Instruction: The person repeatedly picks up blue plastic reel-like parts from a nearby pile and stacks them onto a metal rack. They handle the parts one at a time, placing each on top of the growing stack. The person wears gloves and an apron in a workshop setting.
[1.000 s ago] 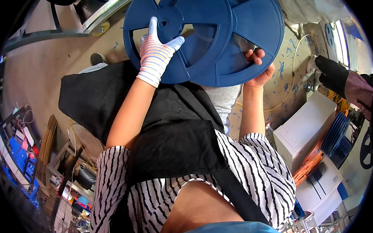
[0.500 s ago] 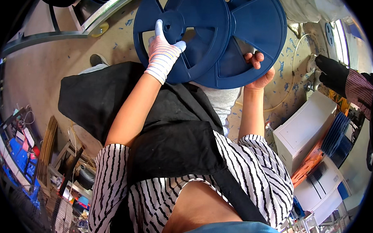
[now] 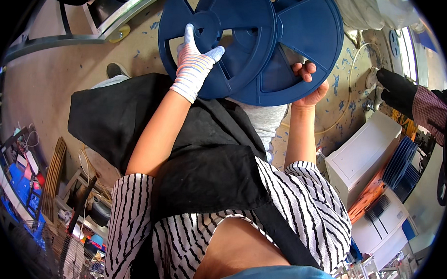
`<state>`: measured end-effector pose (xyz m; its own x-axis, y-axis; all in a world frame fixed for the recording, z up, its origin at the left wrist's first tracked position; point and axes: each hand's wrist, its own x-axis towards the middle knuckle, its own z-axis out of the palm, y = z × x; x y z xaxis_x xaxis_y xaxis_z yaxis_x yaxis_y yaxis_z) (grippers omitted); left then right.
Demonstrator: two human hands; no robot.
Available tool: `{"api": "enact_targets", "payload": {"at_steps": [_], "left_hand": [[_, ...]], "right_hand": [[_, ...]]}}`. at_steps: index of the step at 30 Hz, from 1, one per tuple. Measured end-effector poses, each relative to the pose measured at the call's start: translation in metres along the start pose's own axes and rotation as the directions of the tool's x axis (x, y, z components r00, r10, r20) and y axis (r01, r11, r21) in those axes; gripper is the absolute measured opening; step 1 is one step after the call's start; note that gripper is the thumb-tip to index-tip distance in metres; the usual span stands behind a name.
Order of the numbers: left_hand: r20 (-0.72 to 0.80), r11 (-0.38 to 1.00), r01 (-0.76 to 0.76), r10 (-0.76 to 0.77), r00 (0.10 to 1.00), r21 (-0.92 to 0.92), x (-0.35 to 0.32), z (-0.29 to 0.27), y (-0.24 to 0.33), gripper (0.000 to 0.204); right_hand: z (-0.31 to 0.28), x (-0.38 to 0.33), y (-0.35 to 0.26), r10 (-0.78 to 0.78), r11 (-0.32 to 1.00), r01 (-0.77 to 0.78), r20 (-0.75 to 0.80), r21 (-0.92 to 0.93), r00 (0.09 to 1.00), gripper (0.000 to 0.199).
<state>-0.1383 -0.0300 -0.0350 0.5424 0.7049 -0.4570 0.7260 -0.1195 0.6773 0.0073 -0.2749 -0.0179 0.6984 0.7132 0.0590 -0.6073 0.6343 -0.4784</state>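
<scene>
Two big blue plastic reels overlap in front of me, above my black apron. My left hand (image 3: pixel 195 64), in a white striped glove, lies flat on the face of the front reel (image 3: pixel 236 46) with its fingers spread near the hub. My bare right hand (image 3: pixel 311 88) grips the lower rim of the rear reel (image 3: pixel 306 39) from below, fingers curled over its edge. Both reels are off the floor.
A white cabinet (image 3: pixel 361 154) stands to my right with a row of blue reels (image 3: pixel 402 168) leaning beside it. Another person's dark-gloved hand (image 3: pixel 397 89) reaches in at the right. A metal frame (image 3: pixel 79 33) crosses the upper left; cluttered shelves (image 3: pixel 20 181) sit lower left.
The reels have shifted slightly right and up. My gloved left hand slid along with the front reel, staying on its face; my right hand kept its grip on the rear reel's rim.
</scene>
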Motion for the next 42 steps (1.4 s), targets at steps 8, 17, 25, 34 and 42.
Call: {"api": "enact_targets", "payload": {"at_steps": [8,17,25,34,42], "left_hand": [[-0.001,0.997,-0.04,0.04,0.999,-0.063,0.001,0.004,-0.006,0.104],[0.021,0.999,0.031,-0.031,0.999,-0.023,0.003,0.007,-0.001,0.104],[-0.088,0.905,-0.202,0.182,0.979,-0.375,0.007,0.002,-0.029,0.094],[0.397,-0.011,0.4,0.114,0.911,-0.916,0.001,-0.079,-0.029,0.033],[0.385,-0.141,0.444,0.315,0.868,-0.885,-0.004,-0.069,-0.052,0.034]], "right_hand": [[0.0,0.0,0.0,-0.025,1.0,0.024,0.007,0.016,1.0,0.036],[0.002,0.002,0.0,-0.021,1.0,0.021,0.026,-0.006,0.999,0.036],[0.003,-0.002,0.001,-0.023,0.999,0.024,-0.027,0.038,0.999,0.027],[0.006,-0.008,0.002,0.027,0.887,0.008,-0.069,0.463,0.997,0.02],[-0.01,-0.018,0.001,0.043,0.905,0.056,-0.221,0.422,0.974,0.017]]}}
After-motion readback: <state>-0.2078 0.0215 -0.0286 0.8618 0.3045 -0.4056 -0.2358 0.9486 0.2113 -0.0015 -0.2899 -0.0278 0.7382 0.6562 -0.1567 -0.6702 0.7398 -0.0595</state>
